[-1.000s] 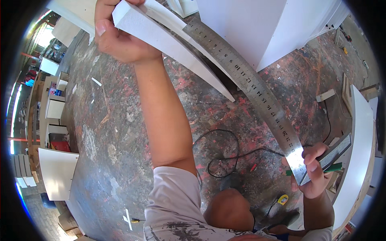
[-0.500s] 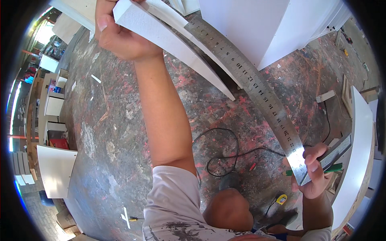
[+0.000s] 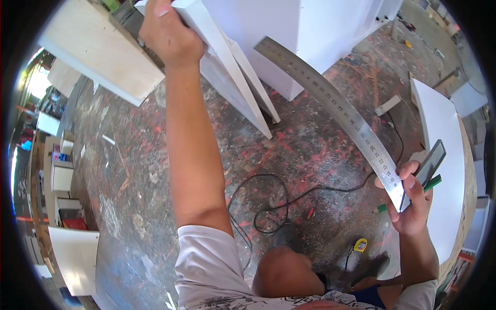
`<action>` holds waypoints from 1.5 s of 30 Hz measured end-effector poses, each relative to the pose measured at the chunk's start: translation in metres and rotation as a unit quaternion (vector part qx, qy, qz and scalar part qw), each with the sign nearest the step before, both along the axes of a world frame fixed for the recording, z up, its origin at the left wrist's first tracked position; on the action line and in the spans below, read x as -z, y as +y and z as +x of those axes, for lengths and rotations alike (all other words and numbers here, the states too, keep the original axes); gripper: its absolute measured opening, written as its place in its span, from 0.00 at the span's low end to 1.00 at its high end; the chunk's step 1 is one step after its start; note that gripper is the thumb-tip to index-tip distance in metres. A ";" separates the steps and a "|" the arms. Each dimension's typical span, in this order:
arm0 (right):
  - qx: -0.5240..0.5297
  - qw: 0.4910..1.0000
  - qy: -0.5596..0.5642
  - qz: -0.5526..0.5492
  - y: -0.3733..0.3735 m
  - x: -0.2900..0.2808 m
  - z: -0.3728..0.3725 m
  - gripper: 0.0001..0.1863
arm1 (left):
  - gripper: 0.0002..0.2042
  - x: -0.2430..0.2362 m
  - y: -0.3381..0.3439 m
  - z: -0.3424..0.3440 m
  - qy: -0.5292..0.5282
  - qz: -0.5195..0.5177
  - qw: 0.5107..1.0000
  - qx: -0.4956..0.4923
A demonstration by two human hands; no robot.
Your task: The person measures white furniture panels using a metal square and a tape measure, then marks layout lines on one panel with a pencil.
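Note:
At the upper left, my left hand (image 3: 173, 39) is closed round the upper part of a white board (image 3: 232, 72), which stands tilted over the floor. A second white board (image 3: 253, 80) stands close beside its right side. My right hand (image 3: 411, 206), at the lower right, grips a steel try square (image 3: 346, 108) near its corner. Its long ruled blade points up and left, apart from the boards, and its short thick stock points up and right. A green pencil (image 3: 433, 183) is held crosswise in the same right hand.
Behind the boards stands a large white cabinet (image 3: 325, 36). A pale wooden panel (image 3: 98, 46) is at the upper left, a white curved-looking board (image 3: 444, 175) at the right. On the paint-stained floor lie a black cable (image 3: 336, 189) and a yellow tape measure (image 3: 360, 244).
The blade has come away from the boards, leaving a gap. The held board has turned to a steeper angle, with my left hand on it. The view has shifted, showing the wooden panel.

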State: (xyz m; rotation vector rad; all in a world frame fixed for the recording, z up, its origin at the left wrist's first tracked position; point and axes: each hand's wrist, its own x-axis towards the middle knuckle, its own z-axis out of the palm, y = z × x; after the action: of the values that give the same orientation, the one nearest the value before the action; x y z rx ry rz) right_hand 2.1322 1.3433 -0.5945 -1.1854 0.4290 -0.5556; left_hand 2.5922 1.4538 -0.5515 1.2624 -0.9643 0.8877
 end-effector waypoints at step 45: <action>0.027 0.834 0.275 -0.478 -0.018 -0.065 -0.458 0.22 | 0.14 -0.009 -0.005 -0.581 0.435 0.519 0.527 0.513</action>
State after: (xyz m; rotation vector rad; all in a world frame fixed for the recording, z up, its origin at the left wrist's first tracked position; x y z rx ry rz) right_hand 1.6737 1.3248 -0.5293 -2.3387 0.7095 -0.4701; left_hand 2.0114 1.4488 -0.5423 1.4054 -1.0900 -1.4225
